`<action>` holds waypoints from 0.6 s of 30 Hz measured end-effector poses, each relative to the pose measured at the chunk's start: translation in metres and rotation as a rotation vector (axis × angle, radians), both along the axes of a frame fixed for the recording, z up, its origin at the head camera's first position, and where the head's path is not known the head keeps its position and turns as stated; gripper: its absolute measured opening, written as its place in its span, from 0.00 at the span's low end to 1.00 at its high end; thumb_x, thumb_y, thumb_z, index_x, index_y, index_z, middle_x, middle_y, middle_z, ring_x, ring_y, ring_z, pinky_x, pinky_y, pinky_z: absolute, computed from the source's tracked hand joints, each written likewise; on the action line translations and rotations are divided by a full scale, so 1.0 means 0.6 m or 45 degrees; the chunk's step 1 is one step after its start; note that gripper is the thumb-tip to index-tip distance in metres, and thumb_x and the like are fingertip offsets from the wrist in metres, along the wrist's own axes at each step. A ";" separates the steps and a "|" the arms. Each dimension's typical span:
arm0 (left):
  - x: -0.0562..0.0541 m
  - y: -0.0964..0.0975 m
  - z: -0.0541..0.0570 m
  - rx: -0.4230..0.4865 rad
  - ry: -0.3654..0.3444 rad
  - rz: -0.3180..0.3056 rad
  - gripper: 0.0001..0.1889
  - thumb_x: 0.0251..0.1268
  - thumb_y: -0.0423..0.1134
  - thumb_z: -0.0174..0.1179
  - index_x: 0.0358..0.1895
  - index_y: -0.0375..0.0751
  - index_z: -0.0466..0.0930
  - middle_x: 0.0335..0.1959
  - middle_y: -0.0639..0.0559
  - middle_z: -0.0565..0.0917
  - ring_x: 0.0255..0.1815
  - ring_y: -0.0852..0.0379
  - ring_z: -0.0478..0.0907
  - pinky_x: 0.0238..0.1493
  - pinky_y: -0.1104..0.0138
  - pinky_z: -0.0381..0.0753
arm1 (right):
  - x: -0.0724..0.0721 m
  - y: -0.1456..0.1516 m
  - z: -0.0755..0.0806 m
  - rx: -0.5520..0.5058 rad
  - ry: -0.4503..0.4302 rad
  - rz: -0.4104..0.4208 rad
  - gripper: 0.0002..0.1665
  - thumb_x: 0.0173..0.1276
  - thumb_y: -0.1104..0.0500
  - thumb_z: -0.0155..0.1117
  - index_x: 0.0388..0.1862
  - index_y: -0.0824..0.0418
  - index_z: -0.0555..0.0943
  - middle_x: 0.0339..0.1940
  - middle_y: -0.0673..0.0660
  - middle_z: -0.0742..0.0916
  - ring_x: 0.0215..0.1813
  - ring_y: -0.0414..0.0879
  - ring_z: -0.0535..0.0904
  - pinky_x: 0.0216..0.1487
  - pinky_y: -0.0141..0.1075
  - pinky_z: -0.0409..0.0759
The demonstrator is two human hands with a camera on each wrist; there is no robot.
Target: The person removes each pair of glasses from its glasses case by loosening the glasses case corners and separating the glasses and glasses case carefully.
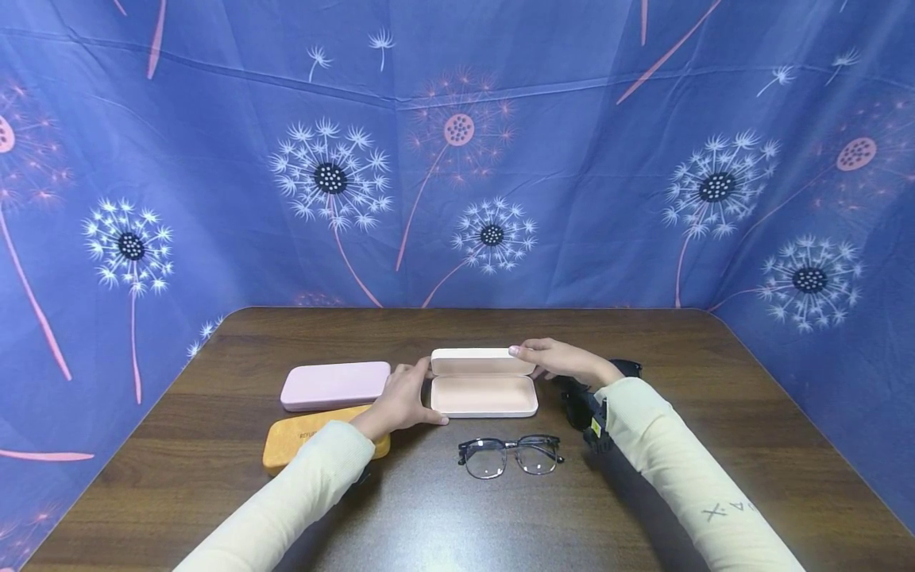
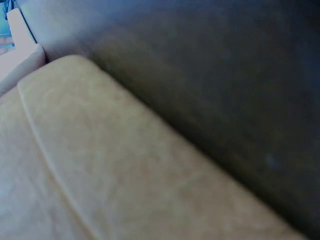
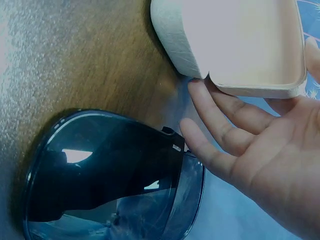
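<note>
A white glasses case (image 1: 484,415) with a pale peach lining lies with its lid raised at mid-table. My left hand (image 1: 403,400) grips its left end, thumb at the front corner and fingers toward the back. With my right hand (image 1: 565,360) I hold the right end of the lid (image 3: 260,92), thumb on its edge and fingers behind near the hinge. Folded clear eyeglasses (image 1: 509,456) with dark brow bars lie just in front of the case. Dark-lensed sunglasses (image 3: 100,165) rest beside my right hand, partly hidden by the wrist in the head view.
To the left lies a closed pink case (image 1: 334,384). A mustard-yellow case (image 1: 286,445) sits in front of it, partly under my left forearm, and fills much of the left wrist view. A blue dandelion-print cloth (image 1: 572,159) hangs behind the brown wooden table (image 1: 643,516).
</note>
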State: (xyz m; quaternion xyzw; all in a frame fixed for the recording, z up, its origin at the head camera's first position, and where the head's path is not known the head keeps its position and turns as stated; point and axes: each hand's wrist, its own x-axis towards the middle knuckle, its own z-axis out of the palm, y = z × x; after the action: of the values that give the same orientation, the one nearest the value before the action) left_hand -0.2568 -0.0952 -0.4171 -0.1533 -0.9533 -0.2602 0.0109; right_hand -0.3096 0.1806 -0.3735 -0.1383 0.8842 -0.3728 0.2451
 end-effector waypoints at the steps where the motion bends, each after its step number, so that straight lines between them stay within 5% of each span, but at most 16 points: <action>1: 0.000 0.000 0.000 0.001 -0.003 0.000 0.52 0.27 0.48 0.78 0.62 0.35 0.61 0.51 0.46 0.80 0.59 0.42 0.66 0.63 0.50 0.59 | 0.001 0.000 0.000 -0.009 -0.001 0.002 0.42 0.68 0.37 0.44 0.66 0.69 0.60 0.63 0.70 0.70 0.52 0.57 0.78 0.55 0.52 0.73; 10: -0.001 -0.001 -0.002 0.010 -0.003 -0.007 0.52 0.28 0.48 0.77 0.63 0.35 0.61 0.51 0.45 0.80 0.59 0.42 0.65 0.63 0.50 0.59 | 0.008 -0.004 0.002 -0.047 0.023 0.008 0.29 0.69 0.40 0.46 0.53 0.62 0.70 0.56 0.65 0.77 0.52 0.56 0.77 0.55 0.52 0.73; 18: 0.001 -0.001 -0.002 0.012 0.008 -0.014 0.51 0.28 0.48 0.77 0.63 0.35 0.61 0.50 0.45 0.80 0.59 0.42 0.65 0.62 0.50 0.59 | 0.013 0.000 -0.002 -0.040 0.111 0.056 0.28 0.69 0.42 0.47 0.57 0.62 0.71 0.56 0.64 0.77 0.52 0.55 0.77 0.53 0.51 0.74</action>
State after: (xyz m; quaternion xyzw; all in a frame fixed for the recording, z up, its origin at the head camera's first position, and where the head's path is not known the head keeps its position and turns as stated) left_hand -0.2561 -0.0958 -0.4186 -0.1593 -0.9511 -0.2644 0.0131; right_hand -0.3018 0.1806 -0.3747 -0.1777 0.8848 -0.3746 0.2124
